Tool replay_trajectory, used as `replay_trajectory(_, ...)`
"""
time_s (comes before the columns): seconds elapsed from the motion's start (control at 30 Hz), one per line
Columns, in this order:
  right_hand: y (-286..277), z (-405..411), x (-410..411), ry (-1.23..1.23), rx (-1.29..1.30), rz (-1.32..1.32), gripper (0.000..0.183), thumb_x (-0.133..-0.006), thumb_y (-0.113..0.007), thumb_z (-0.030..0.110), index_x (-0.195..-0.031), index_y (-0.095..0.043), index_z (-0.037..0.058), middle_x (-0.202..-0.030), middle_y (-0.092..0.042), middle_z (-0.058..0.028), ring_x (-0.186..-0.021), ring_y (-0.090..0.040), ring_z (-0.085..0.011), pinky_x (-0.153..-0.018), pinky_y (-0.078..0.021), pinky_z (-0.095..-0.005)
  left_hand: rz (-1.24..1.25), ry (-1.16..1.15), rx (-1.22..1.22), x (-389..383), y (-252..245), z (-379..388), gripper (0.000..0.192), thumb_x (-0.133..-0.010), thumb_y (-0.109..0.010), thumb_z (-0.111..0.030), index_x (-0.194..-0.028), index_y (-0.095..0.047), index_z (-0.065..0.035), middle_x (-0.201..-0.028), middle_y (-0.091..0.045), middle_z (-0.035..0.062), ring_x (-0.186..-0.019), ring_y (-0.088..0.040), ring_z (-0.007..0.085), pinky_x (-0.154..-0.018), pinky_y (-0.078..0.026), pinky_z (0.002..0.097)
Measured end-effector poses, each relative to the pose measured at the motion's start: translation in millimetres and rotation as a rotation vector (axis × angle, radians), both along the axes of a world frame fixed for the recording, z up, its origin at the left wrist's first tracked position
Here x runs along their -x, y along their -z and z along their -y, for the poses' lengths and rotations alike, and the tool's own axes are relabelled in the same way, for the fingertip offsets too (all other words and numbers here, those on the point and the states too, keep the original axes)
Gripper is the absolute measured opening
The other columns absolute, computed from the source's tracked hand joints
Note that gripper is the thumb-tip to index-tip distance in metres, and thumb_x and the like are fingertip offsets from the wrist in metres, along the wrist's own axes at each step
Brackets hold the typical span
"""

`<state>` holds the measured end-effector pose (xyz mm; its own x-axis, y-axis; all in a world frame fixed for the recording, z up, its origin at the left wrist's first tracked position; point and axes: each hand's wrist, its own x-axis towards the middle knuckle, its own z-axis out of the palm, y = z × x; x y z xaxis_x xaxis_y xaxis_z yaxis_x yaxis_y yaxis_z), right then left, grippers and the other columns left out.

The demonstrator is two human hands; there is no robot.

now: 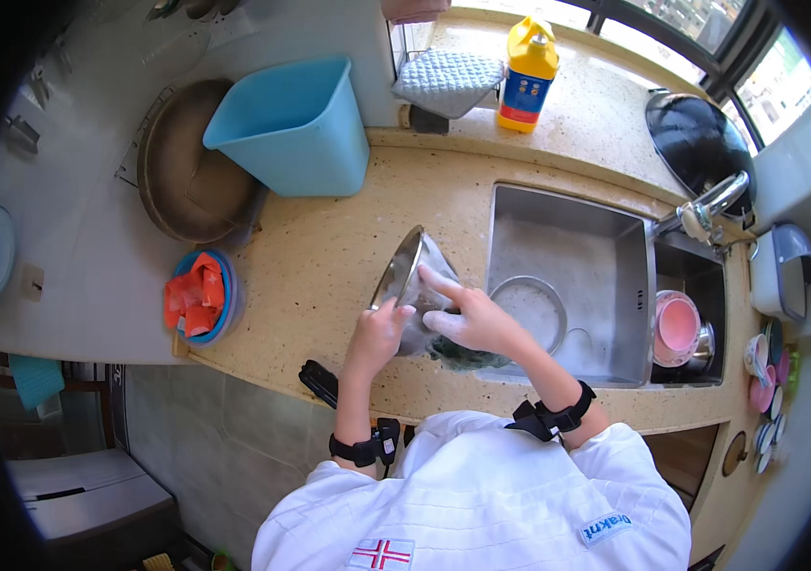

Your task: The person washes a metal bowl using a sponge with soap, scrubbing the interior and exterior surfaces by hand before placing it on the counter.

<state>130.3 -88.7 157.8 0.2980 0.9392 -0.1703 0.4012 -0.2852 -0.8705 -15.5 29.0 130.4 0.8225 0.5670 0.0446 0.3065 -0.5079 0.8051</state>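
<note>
A stainless steel bowl (396,275), tilted on its side and streaked with foam, is over the counter in front of me. My left hand (373,339) grips its near edge, thumb uppermost. Against the bowl's soapy outer wall rests my right hand (480,317), its index finger and thumb spread and coated in suds. A dark green scrubbing cloth (466,355) bunches under that palm and hangs out below it; the fingers around it are mostly hidden. Right of the hands, a round metal ring or lid (559,303) lies in the large sink basin (570,235).
Pink bowls (678,321) stand in the small basin under the faucet (723,193). Behind are a blue bin (298,128), a yellow jug (527,78) and a black wok (698,143). At left sit a round brown pan (191,164) and a tub with red packets (198,296). A black object (318,382) lies at the counter's front edge.
</note>
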Motion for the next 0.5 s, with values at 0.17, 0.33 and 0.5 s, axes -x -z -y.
replay_trajectory(0.17, 0, 2, 17, 0.035, -0.103, 0.201, 0.063, -0.074, -0.056, 0.025, -0.134, -0.035, 0.0207, -0.072, -0.059, -0.0242, -0.066, -0.057, -0.0386, -0.065, -0.0456, -0.0408, 0.027, 0.022, -0.003, -1, 3, 2, 0.028, -0.090, -0.047, -0.026, -0.088, -0.054, 0.0014, -0.061, -0.051, 0.0236, -0.062, -0.053, 0.0416, -0.051, -0.040, 0.0437)
replay_trajectory(0.33, -9, 11, 32, -0.097, 0.051, 0.275, 0.059, -0.074, -0.056, 0.025, -0.130, -0.039, 0.0255, -0.061, -0.057, -0.0197, -0.058, -0.057, -0.0359, -0.058, -0.0454, -0.0427, 0.090, -0.026, -0.056, 0, 11, -2, 0.031, -0.090, -0.045, -0.027, -0.087, -0.055, 0.0019, -0.061, -0.052, 0.0233, -0.062, -0.054, 0.0415, -0.052, -0.041, 0.0440)
replay_trajectory(0.5, -9, 15, 30, 0.027, -0.030, 0.200, 0.046, -0.074, -0.060, 0.027, -0.119, -0.051, 0.0196, -0.063, -0.058, -0.0171, -0.059, -0.058, -0.0339, -0.059, -0.0469, -0.0388, 0.085, -0.015, -0.060, 0, 6, -1, 0.032, -0.091, -0.044, -0.028, -0.085, -0.055, 0.0020, -0.060, -0.051, 0.0231, -0.060, -0.054, 0.0411, -0.052, -0.040, 0.0434)
